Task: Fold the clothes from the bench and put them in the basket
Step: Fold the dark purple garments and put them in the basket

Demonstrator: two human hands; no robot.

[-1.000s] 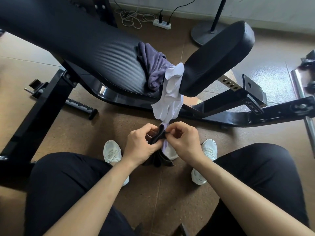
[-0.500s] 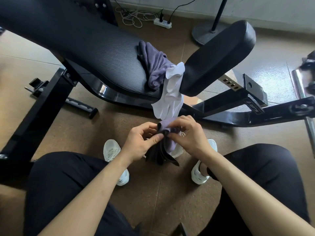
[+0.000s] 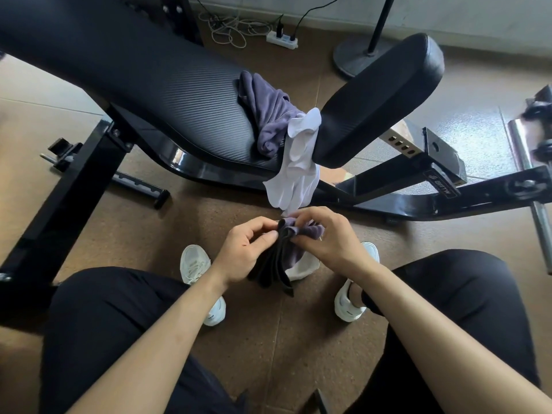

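- The left hand (image 3: 248, 249) is pinched closed, thumb and fingertips clamped on the top of a small bundle of dark and purple-grey soft fabric pieces (image 3: 279, 258) that hangs between the knees above the brown floor (image 3: 268, 339).
- The right hand (image 3: 325, 237) is curled closed over the same bundle from the other side, fingers folded onto its purple-grey upper edge.
- Compared with a second ago, more purple-grey cloth now shows at the top of the bundle, spread out under the right fingers; before, mostly dark fabric showed there.
- The hands sit slightly higher in view than a second ago, nearer the hanging tip of the white cloth.
- The dark strips of the bundle hang down below the left hand, with a pale piece showing behind them.
- A crumpled purple-grey garment (image 3: 268, 115) lies on the black padded tabletop (image 3: 149, 73) of the weight bench, at the gap between its two pads, unchanged in position.
- A white cloth (image 3: 297, 171) drapes down from that gap, its lower tip just above the hands, also unmoved.
- White sneakers (image 3: 197, 264) rest on the floor below the hands.
- No basket can be seen.
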